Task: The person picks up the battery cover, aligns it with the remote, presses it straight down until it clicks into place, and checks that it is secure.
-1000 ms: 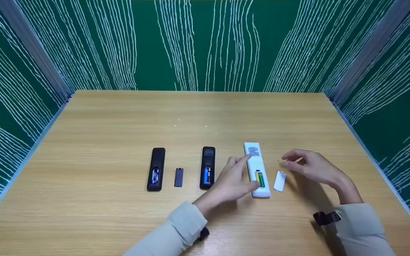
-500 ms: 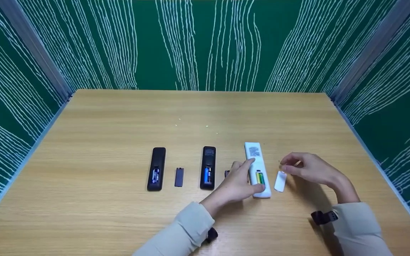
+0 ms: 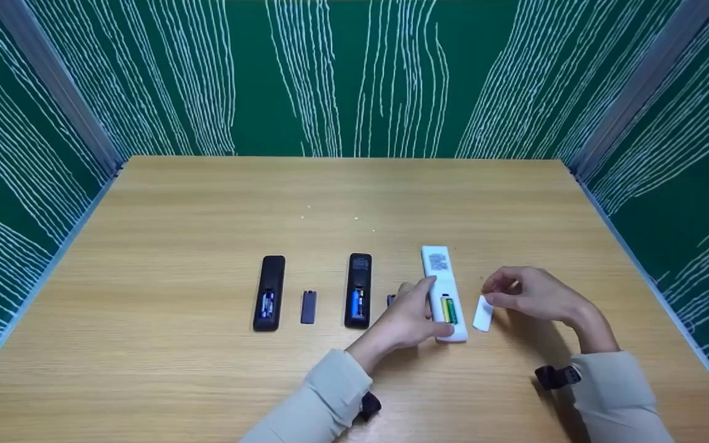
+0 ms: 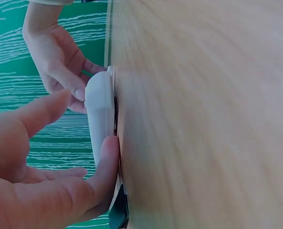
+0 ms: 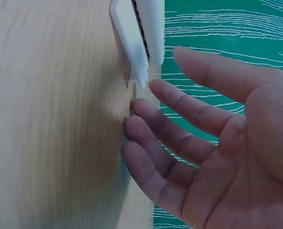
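A white remote control (image 3: pixel 439 271) lies back side up, its battery bay holding green and yellow batteries (image 3: pixel 448 309). My left hand (image 3: pixel 407 317) is at its left side, a fingertip touching the edge and the thumb over the near end. In the left wrist view that thumb stands apart from the remote's surface. To the right lies a small white battery cover (image 3: pixel 482 315). My right hand (image 3: pixel 533 294) is at the cover's far end; in the right wrist view its index fingertip (image 5: pixel 156 85) is close to the cover's end, with thumb and fingers spread apart.
Two black remotes (image 3: pixel 269 289) (image 3: pixel 360 271) lie to the left with batteries showing in their bays. A dark battery cover (image 3: pixel 309 306) lies between them; another dark piece (image 3: pixel 391 299) is mostly hidden behind my left hand. Small white specks (image 3: pixel 356 218) dot the wooden table (image 3: pixel 207 381).
My right hand has lowered slightly and moved left toward the near side, onto the white cover's far end. My left hand has shifted slightly right and its thumb toward the remote's near end.
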`<state>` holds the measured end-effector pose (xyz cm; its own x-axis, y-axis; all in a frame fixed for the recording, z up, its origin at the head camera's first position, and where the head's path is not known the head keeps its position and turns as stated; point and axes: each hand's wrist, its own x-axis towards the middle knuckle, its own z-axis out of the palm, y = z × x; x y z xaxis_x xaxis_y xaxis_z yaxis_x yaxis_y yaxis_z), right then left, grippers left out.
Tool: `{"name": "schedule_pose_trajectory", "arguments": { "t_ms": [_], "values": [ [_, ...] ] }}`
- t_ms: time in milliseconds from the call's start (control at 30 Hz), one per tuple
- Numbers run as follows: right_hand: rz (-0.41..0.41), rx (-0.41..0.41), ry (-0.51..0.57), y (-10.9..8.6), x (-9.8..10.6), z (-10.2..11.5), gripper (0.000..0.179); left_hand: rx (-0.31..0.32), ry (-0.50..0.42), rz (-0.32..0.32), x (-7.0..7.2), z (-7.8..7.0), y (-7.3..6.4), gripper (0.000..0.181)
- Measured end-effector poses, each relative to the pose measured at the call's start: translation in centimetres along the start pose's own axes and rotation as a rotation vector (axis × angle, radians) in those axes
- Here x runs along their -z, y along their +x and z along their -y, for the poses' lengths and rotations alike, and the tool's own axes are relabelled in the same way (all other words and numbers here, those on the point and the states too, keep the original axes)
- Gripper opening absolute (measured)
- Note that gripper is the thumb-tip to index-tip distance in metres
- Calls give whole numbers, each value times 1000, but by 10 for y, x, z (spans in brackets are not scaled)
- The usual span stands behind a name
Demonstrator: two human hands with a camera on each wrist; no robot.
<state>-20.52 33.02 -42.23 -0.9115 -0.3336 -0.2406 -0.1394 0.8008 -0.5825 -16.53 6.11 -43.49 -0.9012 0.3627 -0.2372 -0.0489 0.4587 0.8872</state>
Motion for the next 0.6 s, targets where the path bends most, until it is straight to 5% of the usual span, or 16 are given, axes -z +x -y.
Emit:
{"name": "schedule_pose_trajectory", "arguments": {
  "t_ms": [600],
  "values": [
    [39, -53, -3, 2, 3, 1, 37, 24, 31, -21, -5, -2, 2, 108]
  ]
}}
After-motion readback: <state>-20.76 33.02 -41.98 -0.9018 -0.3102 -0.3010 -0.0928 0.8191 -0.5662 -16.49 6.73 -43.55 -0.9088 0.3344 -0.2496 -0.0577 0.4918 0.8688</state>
